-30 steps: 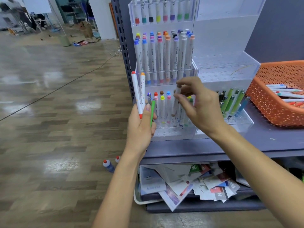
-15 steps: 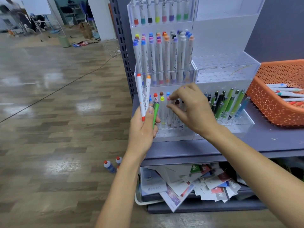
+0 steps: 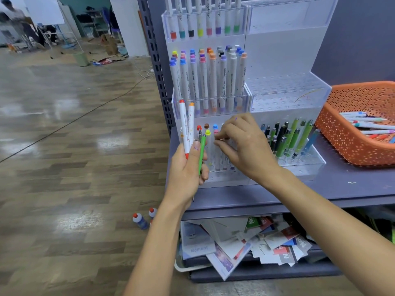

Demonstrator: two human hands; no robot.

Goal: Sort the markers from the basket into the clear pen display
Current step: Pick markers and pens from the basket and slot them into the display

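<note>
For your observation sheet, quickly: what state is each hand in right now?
Left hand: grips two markers and a green pen.
Right hand: fingers pinch a marker in the display.

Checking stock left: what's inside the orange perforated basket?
White markers with coloured caps lie in the orange perforated plastic basket; its near wall and the frame edge hide any others.

- Pen display (image 3: 277, 50) stands at the left end of the shelf (image 3: 342, 184).
- Basket (image 3: 346, 146) sits at the shelf's right edge, just beside the display; loose markers (image 3: 367, 124) lie in it.
- Pens (image 3: 292, 137) stand in the display's lowest right tier.
- Left hand (image 3: 186, 167) holds two markers (image 3: 185, 129) before the display's front left corner.
- Right hand (image 3: 245, 146) pinches a marker (image 3: 224, 138) in the lowest left tier.
- Papers (image 3: 245, 242) lie beneath the shelf; bottles (image 3: 140, 221) stand on the floor, left of them.
</note>
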